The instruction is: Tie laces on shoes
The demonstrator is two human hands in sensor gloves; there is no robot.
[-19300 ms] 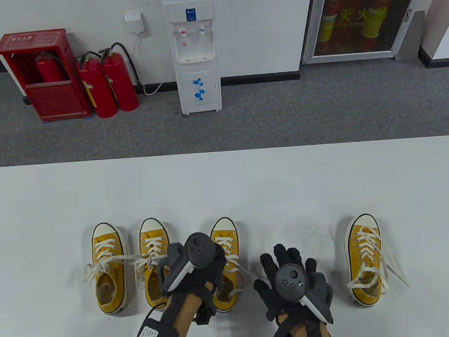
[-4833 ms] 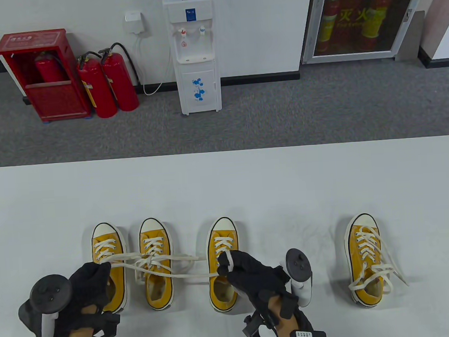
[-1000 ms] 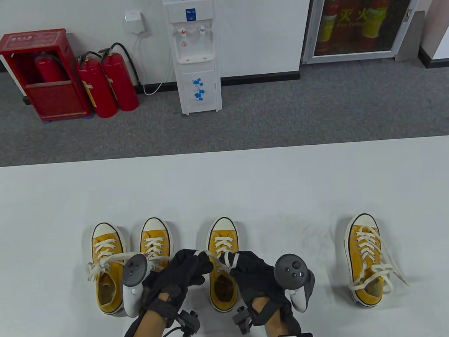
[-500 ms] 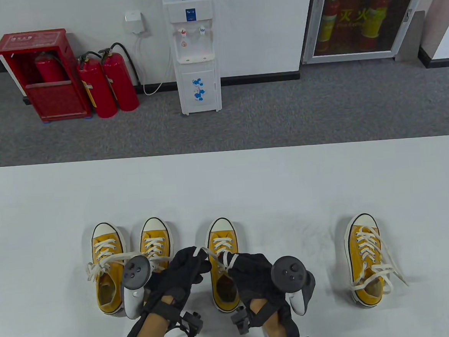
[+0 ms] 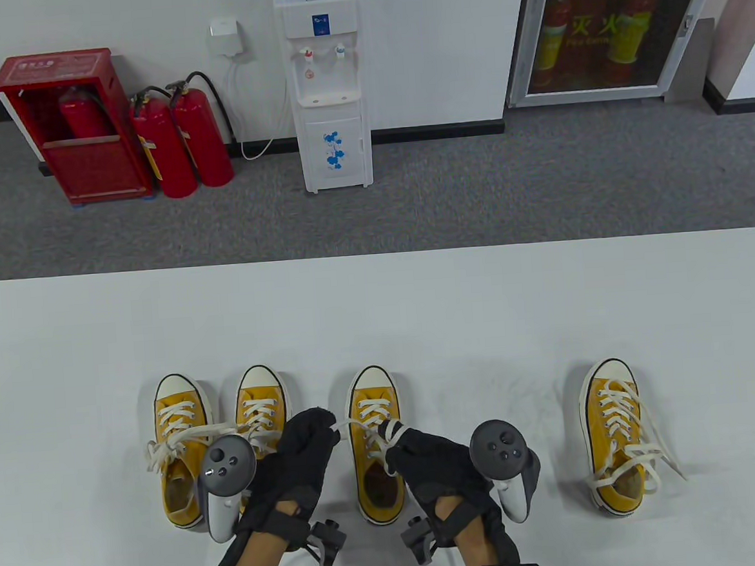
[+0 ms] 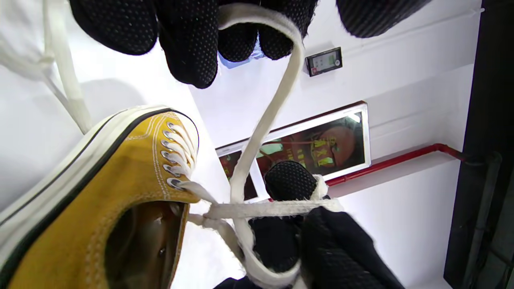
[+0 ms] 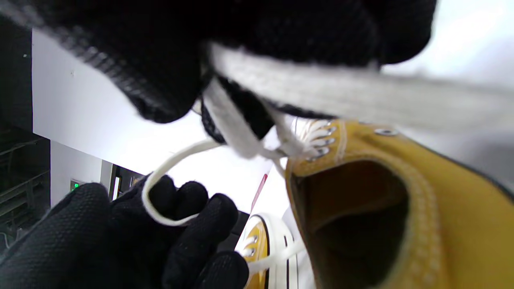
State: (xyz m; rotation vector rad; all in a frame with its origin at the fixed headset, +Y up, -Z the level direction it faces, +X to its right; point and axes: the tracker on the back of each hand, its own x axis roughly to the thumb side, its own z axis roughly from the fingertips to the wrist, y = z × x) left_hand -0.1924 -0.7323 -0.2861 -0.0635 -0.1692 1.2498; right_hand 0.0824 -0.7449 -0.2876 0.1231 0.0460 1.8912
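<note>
Several yellow canvas shoes with white laces stand in a row on the white table (image 5: 379, 309). Both hands work over the third shoe (image 5: 380, 483). My left hand (image 5: 308, 440) pinches a loop of its lace (image 6: 265, 120), also seen hooked in those fingers (image 7: 176, 216) from the right wrist view. My right hand (image 5: 405, 452) grips the other lace strand (image 5: 388, 434), which wraps over its finger (image 6: 291, 180). The two strands cross just above the shoe's top eyelets (image 6: 217, 210). The shoe (image 7: 385, 208) fills the lower right of the right wrist view.
Two shoes (image 5: 182, 464) (image 5: 260, 411) stand left of the worked one, their laces joined across. A fourth shoe (image 5: 615, 441) with loose laces stands far right. Beyond the table's far edge are a water dispenser (image 5: 328, 86) and fire extinguishers (image 5: 180, 142).
My left hand has moved left and away from the shoe, drawing its loop out. My right hand has shifted slightly right and toward me with its strand.
</note>
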